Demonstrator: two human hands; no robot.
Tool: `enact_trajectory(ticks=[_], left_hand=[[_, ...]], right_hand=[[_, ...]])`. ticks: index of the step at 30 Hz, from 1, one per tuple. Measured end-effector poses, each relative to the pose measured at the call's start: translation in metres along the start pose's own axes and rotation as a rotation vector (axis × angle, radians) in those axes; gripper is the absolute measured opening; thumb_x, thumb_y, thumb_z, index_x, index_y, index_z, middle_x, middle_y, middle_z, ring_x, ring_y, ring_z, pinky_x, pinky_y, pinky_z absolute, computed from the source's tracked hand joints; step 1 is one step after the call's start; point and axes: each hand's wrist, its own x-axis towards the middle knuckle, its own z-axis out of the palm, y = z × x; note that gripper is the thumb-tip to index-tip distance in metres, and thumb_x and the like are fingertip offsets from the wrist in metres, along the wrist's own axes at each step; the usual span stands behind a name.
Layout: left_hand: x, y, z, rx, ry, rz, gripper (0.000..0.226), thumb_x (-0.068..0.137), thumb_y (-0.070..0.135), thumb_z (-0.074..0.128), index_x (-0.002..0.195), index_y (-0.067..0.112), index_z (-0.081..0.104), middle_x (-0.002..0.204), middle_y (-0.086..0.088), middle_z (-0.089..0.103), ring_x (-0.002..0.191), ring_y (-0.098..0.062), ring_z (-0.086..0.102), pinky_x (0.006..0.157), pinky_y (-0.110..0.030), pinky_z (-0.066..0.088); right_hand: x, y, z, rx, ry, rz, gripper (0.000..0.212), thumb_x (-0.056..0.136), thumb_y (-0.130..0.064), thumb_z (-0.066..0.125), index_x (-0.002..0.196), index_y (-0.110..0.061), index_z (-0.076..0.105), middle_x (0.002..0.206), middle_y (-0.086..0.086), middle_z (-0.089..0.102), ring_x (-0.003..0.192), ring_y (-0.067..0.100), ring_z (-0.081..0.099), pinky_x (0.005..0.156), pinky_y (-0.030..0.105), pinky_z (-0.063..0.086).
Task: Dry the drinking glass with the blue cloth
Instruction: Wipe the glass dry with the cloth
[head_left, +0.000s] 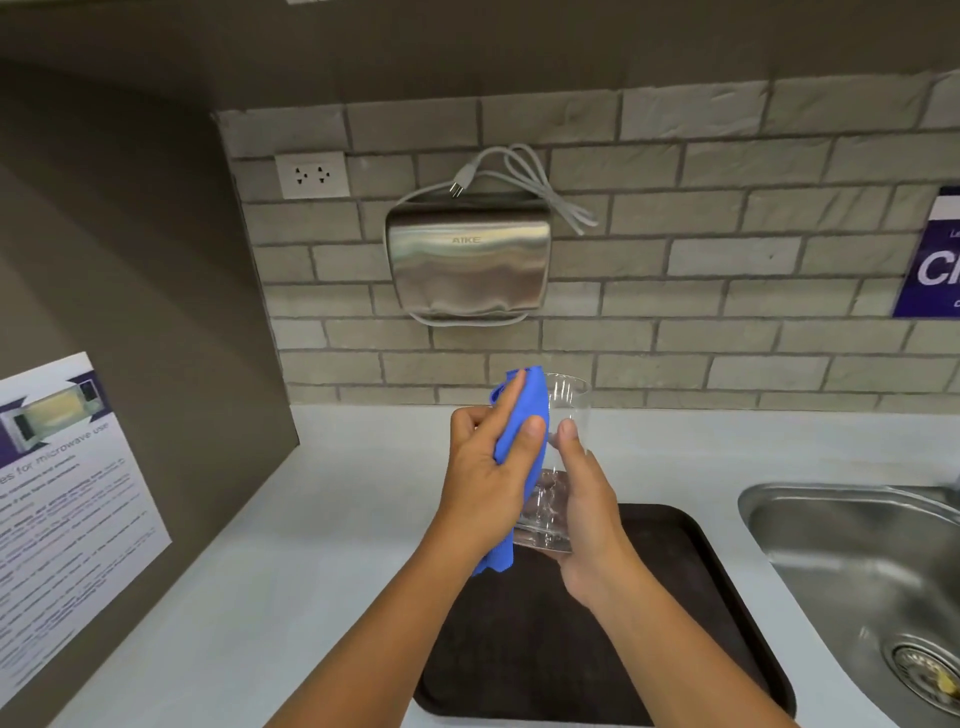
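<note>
Clear smooth drinking glass (563, 415) held tilted above dark brown tray (691, 587). Your right hand (587, 519) clasps base; left hand (488, 478) presses soft blue cloth (524, 415) against wall. Likely fragile, slippery; keep hold low.

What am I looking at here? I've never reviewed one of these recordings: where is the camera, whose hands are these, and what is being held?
There is one picture, taken by a wide-angle camera worn on a person's head, looking forward and down. No machine is involved; the two bare arms are that person's own. The left hand presses a blue cloth against the side of a clear glass, which the right hand holds near its base, tilted away. Below them a dark tray lies on a pale counter, with a steel sink to the right. On the brick wall hangs a metal hand dryer, its cord unplugged, beside a socket.
</note>
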Motion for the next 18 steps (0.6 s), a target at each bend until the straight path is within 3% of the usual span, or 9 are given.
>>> enact_trajectory(ticks=[4, 8, 11, 14, 16, 18], left_hand=[[-0.005, 0.0, 0.006, 0.038, 0.09, 0.064, 0.048, 0.092, 0.045, 0.056, 0.135, 0.054, 0.04, 0.105, 0.01, 0.039, 0.09, 0.008, 0.053, 0.068, -0.007, 0.048], [-0.002, 0.004, -0.002, -0.132, 0.159, -0.112, 0.041, 0.09, 0.048, 0.059, 0.13, 0.048, 0.055, 0.104, 0.005, 0.053, 0.075, 0.0, 0.063, 0.058, -0.01, 0.049], [0.001, 0.005, -0.005, -0.285, 0.184, -0.28, 0.026, 0.089, 0.046, 0.062, 0.111, 0.034, 0.071, 0.094, -0.004, 0.069, 0.057, -0.01, 0.067, 0.047, -0.021, 0.052], [0.002, 0.005, -0.008, -0.44, 0.177, -0.441, 0.019, 0.091, 0.039, 0.063, 0.09, 0.025, 0.077, 0.076, -0.012, 0.072, 0.05, -0.023, 0.065, 0.046, -0.033, 0.055], [0.0, 0.003, -0.009, -0.477, 0.17, -0.464, 0.023, 0.092, 0.037, 0.063, 0.09, 0.02, 0.076, 0.076, -0.016, 0.071, 0.051, -0.026, 0.064, 0.047, -0.033, 0.054], [-0.001, 0.005, -0.01, -0.459, 0.19, -0.414, 0.023, 0.092, 0.041, 0.061, 0.094, 0.024, 0.076, 0.08, -0.014, 0.075, 0.057, -0.031, 0.068, 0.05, -0.038, 0.057]], right_hand=[[-0.005, 0.0, 0.003, -0.019, 0.013, -0.037, 0.075, 0.064, -0.078, 0.064, 0.118, -0.026, 0.07, 0.117, 0.014, 0.075, 0.107, 0.033, 0.073, 0.098, 0.059, 0.053], [-0.009, -0.002, 0.003, 0.013, 0.003, -0.019, 0.089, 0.053, -0.084, 0.065, 0.125, -0.032, 0.067, 0.133, 0.015, 0.066, 0.122, 0.034, 0.064, 0.105, 0.058, 0.048], [-0.009, 0.0, -0.001, 0.058, -0.041, 0.006, 0.079, 0.06, -0.078, 0.062, 0.123, -0.029, 0.068, 0.116, 0.018, 0.07, 0.103, 0.033, 0.071, 0.089, 0.051, 0.057], [-0.009, -0.003, -0.004, 0.094, -0.136, 0.01, 0.082, 0.063, -0.072, 0.063, 0.124, -0.018, 0.068, 0.098, 0.014, 0.074, 0.084, 0.029, 0.074, 0.074, 0.043, 0.058], [-0.009, -0.007, -0.002, 0.065, -0.186, -0.014, 0.088, 0.061, -0.073, 0.064, 0.124, -0.013, 0.068, 0.095, 0.012, 0.075, 0.081, 0.027, 0.073, 0.072, 0.042, 0.059], [-0.007, -0.01, -0.002, 0.054, -0.199, -0.03, 0.075, 0.061, -0.075, 0.062, 0.114, -0.024, 0.076, 0.099, 0.014, 0.077, 0.084, 0.029, 0.075, 0.073, 0.044, 0.061]])
